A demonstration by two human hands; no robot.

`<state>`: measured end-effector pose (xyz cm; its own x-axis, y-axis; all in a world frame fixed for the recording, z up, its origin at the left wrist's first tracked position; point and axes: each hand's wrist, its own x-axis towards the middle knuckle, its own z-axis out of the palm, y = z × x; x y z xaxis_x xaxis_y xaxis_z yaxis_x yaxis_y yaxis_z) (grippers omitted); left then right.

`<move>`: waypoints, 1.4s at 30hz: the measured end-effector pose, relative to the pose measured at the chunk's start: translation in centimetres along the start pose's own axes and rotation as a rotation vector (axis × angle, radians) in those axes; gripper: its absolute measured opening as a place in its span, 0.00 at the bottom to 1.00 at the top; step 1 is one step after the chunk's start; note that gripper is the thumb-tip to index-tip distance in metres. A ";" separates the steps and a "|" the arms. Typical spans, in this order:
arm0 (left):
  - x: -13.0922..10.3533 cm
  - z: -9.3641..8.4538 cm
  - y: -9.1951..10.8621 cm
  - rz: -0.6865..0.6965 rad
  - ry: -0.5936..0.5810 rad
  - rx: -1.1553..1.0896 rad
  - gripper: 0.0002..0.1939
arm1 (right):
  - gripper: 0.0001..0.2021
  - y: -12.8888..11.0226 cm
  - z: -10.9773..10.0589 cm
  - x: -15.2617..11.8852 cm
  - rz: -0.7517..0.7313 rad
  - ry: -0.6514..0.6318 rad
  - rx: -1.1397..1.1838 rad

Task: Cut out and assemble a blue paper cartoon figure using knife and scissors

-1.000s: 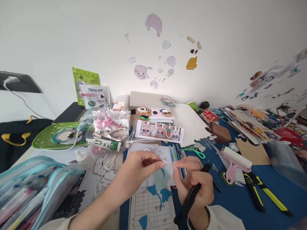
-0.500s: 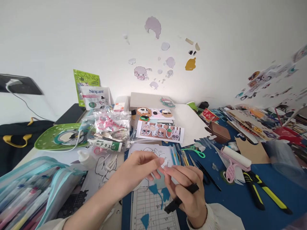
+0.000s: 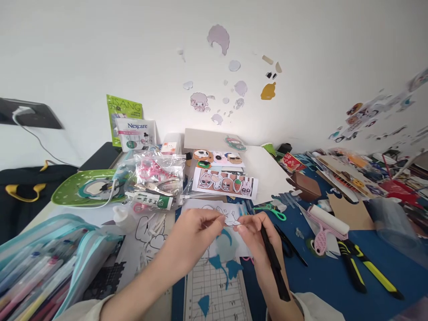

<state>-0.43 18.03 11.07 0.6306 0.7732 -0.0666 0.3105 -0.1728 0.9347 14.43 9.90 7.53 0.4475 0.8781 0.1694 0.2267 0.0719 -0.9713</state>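
Observation:
My left hand [image 3: 197,232] is closed in a pinch, its thumb and index fingertip at the left edge of a small white piece with black outlines [image 3: 230,218]. I cannot tell whether this is a loose cutout or part of the drawing sheet behind. My right hand [image 3: 261,236] pinches near its other edge. A slim black pen-like tool [image 3: 272,258] is tucked in the right hand, pointing down along the wrist. Under the hands lie a gridded, handwritten sheet [image 3: 217,296] and blue cut pieces, one a triangular scrap [image 3: 203,306].
Left are a clear pen pouch [image 3: 60,263], a white bottle [image 3: 123,218] and a green tray [image 3: 72,191]. Sticker sheets [image 3: 224,183] lie ahead. Right are green-handled scissors [image 3: 276,211], a pink lint roller [image 3: 326,227] and yellow-black pliers [image 3: 368,265].
The black tool has swung from lying across my right fingers to pointing down along the wrist. My right hand has turned, and the outlined white piece now shows between both hands.

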 end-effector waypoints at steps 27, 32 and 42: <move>-0.3 4.0 -2.8 0.372 -0.276 0.653 0.08 | 0.14 6.0 -4.6 3.3 -0.019 -0.266 -0.406; -0.6 5.7 -4.5 0.467 -0.349 0.773 0.19 | 0.12 5.9 -4.4 3.7 -0.049 -0.359 -0.487; -0.5 5.6 -4.6 0.475 -0.301 0.874 0.16 | 0.10 6.5 -5.4 3.5 -0.099 -0.359 -0.651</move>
<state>1.80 14.99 4.89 0.9368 0.3468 0.0457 0.3157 -0.8945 0.3166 22.16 10.93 2.75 0.1135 0.9905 0.0778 0.7672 -0.0377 -0.6403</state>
